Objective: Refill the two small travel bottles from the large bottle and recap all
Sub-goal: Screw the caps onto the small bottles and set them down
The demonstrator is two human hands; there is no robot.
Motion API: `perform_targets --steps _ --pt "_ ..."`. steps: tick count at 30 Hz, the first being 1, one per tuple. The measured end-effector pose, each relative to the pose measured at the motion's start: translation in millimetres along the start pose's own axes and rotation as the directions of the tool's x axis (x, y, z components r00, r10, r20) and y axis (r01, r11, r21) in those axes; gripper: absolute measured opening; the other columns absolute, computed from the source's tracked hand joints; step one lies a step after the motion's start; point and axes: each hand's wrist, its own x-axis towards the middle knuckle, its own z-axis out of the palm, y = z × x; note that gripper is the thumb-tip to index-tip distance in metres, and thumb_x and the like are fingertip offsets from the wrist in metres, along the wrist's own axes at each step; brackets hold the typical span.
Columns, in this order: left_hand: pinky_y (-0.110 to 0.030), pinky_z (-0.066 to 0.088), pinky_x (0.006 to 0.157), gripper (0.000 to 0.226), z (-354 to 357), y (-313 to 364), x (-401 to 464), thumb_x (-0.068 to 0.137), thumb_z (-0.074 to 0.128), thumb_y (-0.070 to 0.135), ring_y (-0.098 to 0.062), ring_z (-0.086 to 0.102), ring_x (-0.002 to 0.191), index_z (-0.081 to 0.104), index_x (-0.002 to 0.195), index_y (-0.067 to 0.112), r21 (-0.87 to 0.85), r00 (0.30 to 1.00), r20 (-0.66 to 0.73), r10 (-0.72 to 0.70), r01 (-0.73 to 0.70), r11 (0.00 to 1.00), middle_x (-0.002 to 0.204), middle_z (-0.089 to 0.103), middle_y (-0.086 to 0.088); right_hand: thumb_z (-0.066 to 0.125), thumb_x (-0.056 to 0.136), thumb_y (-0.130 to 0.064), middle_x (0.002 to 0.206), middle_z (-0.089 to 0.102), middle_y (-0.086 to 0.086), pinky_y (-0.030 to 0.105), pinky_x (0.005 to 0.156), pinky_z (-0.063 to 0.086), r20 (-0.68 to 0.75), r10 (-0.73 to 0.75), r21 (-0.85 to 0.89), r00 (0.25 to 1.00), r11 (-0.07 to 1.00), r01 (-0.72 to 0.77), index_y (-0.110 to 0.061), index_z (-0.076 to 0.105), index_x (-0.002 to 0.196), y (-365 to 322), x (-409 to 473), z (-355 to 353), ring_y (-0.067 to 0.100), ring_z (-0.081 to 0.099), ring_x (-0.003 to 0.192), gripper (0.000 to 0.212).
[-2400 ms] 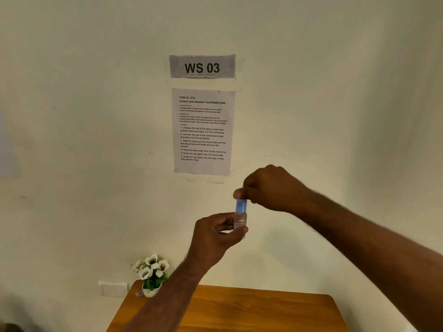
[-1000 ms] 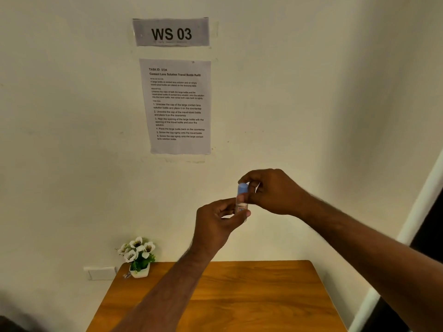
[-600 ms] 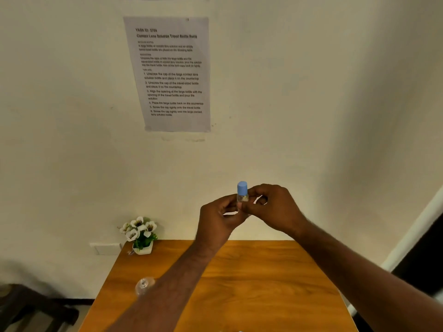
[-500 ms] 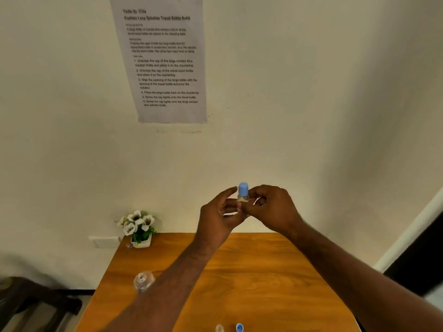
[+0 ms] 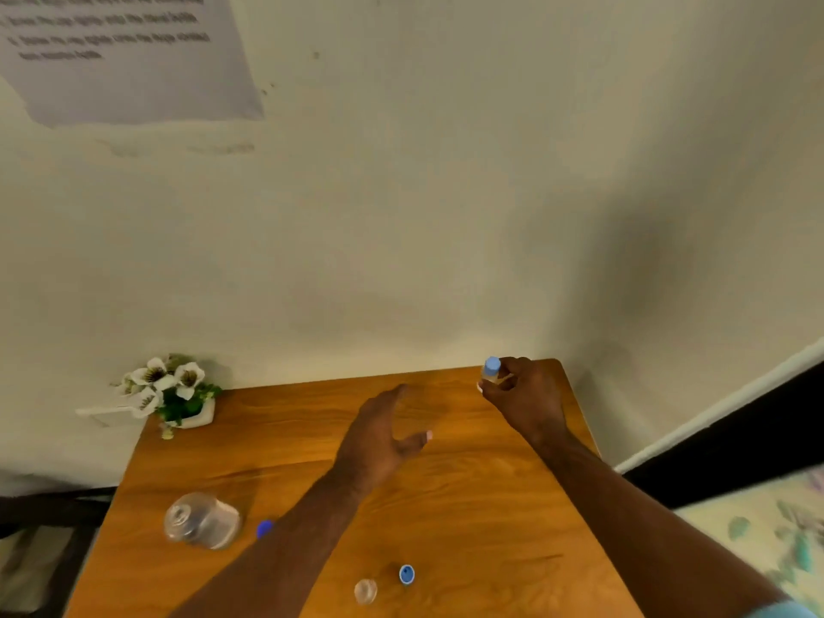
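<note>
My right hand (image 5: 526, 396) pinches a small clear travel bottle (image 5: 490, 372) with its light blue cap on, above the far right part of the wooden table (image 5: 468, 497). Over the table's middle my left hand (image 5: 383, 439) hovers with fingers spread, holding nothing. The large clear bottle (image 5: 200, 519) stands uncapped at the left, and a blue cap (image 5: 264, 528) shows beside my left forearm. Near the front edge stands a second small clear bottle (image 5: 365, 591), open, with its blue cap (image 5: 406, 574) lying just to its right.
A small white pot of white flowers (image 5: 171, 396) sits at the table's far left corner against the wall. A printed sheet (image 5: 129, 55) hangs on the wall. To the right is a patterned fabric surface (image 5: 776, 528).
My left hand let go of the capped small bottle and moved down and left. My right hand carried the bottle right and down toward the table's far right. The view tilted down.
</note>
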Motion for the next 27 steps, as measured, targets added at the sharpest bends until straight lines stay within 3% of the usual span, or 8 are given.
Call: perform_targets --steps 3,11,16,27 --pt "-0.037 0.037 0.115 0.089 20 -15 15 0.083 0.067 0.063 -0.02 0.033 0.145 0.029 0.155 0.028 0.085 0.998 0.059 -0.009 0.004 0.996 0.158 0.038 0.0 0.075 0.083 -0.04 0.093 0.07 -0.001 0.022 0.061 0.042 0.0 0.052 -0.036 0.999 0.998 -0.051 -0.018 0.07 0.11 42 24 18 0.01 0.062 0.075 0.035" --pt "-0.043 0.032 0.118 0.093 44 -46 32 0.083 0.064 0.066 -0.022 0.028 0.148 0.021 0.157 0.03 0.196 0.986 0.144 -0.081 0.051 0.979 0.161 0.031 0.001 0.073 0.085 -0.041 0.105 0.07 0.002 0.025 0.069 0.046 0.043 0.143 -0.105 0.989 0.985 -0.138 -0.018 0.068 0.117 99 67 57 0.018 0.064 0.085 0.039" --pt "-0.041 0.033 0.117 0.091 46 -59 29 0.083 0.064 0.065 -0.02 0.03 0.146 0.023 0.156 0.031 0.21 0.985 0.146 -0.096 0.064 0.976 0.16 0.033 0.002 0.073 0.086 -0.039 0.11 0.069 0.003 0.033 0.077 0.055 0.049 0.153 -0.106 0.987 0.983 -0.147 -0.018 0.068 0.117 113 74 74 0.021 0.064 0.092 0.038" --pt "-0.042 0.035 0.117 0.089 46 -65 25 0.083 0.065 0.064 -0.02 0.03 0.147 0.026 0.155 0.03 0.175 0.984 0.144 -0.101 0.075 0.982 0.16 0.033 0.003 0.071 0.089 -0.023 0.118 0.068 0.01 0.032 0.082 0.051 0.069 0.136 -0.049 0.988 0.99 -0.133 -0.012 0.062 0.128 122 67 79 0.027 0.063 0.103 0.041"
